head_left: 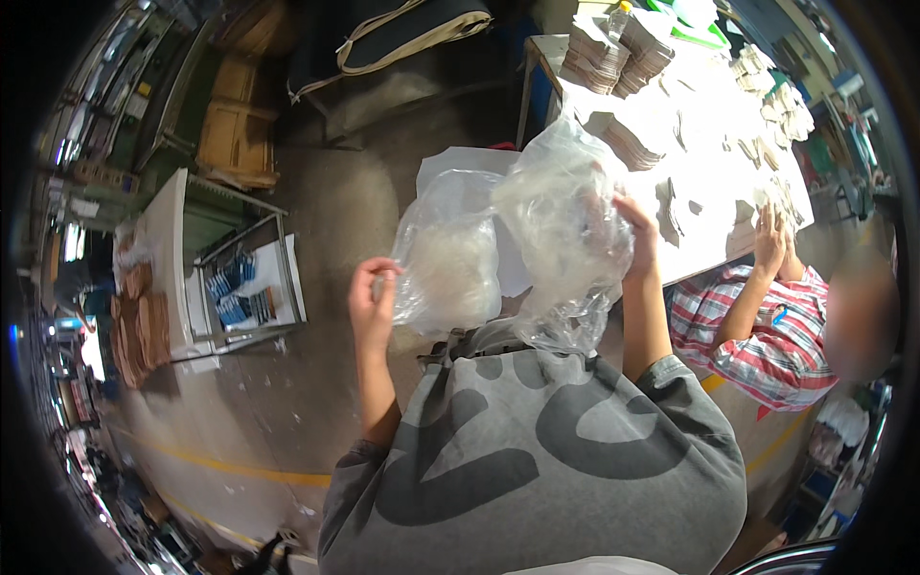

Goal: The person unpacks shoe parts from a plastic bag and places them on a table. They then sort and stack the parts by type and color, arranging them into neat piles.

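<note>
1. Left hand (372, 292): fingers pinching the left edge of a clear plastic bag (446, 278), which sits in front of the torso.
2. That bag: pale, whitish bulk inside, kind unclear through the film.
3. Right hand (640, 230): fingers curled around the right side of a second clear bag (561, 206), grasping film; some fingertips hidden.
4. Second bag: raised, crumpled, lower end hanging near the shirt (537, 450). Contents, if any, can't be told. Bags overlap or adjoin; can't tell if joined.
5. White sheet-like surface (450, 165) behind and below both bags.
6. Table (709, 247), right: tan stacks of flat pieces (621, 53) at far end, loose pieces nearer. Green tray (707, 38) at far edge, whitish item in it; yellow-capped bottle (618, 19) by the stacks.
7. Co-worker in plaid shirt (757, 326) at table's near right, hands together over the pieces.
8. Left: metal-framed cart (165, 240), blue-and-white packs (235, 287) on its lower shelf; brown stacked pieces (139, 331) beside it.
9. Wooden box-like unit (235, 139) beyond the cart.
</note>
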The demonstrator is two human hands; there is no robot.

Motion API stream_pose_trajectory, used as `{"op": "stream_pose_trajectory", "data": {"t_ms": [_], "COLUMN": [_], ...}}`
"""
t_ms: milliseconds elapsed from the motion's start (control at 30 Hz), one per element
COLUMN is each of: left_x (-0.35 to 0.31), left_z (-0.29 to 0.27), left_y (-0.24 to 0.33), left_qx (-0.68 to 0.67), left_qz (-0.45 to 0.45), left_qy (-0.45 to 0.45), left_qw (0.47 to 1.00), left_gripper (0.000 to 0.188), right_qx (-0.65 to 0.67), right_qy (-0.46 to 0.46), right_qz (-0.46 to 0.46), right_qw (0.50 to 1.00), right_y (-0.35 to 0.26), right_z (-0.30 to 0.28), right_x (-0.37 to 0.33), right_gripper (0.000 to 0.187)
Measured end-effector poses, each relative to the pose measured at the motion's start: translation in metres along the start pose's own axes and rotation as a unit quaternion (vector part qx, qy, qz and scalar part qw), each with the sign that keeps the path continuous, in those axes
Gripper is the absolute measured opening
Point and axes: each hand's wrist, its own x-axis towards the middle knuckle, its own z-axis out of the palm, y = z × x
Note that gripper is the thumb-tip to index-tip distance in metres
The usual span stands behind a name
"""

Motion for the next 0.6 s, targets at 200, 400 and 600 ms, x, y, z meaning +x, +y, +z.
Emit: {"op": "stream_pose_trajectory", "data": {"t_ms": [200,400,600], "left_x": [0.052,0.082,0.144], "left_z": [0.067,0.099,0.078], "left_y": [0.004,-0.063,-0.075], "left_qx": [0.080,-0.089,-0.267], "left_qz": [0.154,-0.091,-0.323], "left_qy": [-0.342,-0.259,-0.085], "left_qw": [0.924,0.957,0.904], "left_gripper": [0.060,0.044,0.033], "right_qx": [-0.057,-0.173,-0.679], "right_qy": [-0.041,-0.037,-0.069], "right_qz": [-0.010,-0.028,-0.029], "right_qw": [0.998,0.984,0.730], "right_y": [0.053,0.080,0.075], "right_z": [0.078,0.074,0.031], "right_x": [0.062,0.101,0.100], "right_gripper": [0.083,0.087,0.075]}}
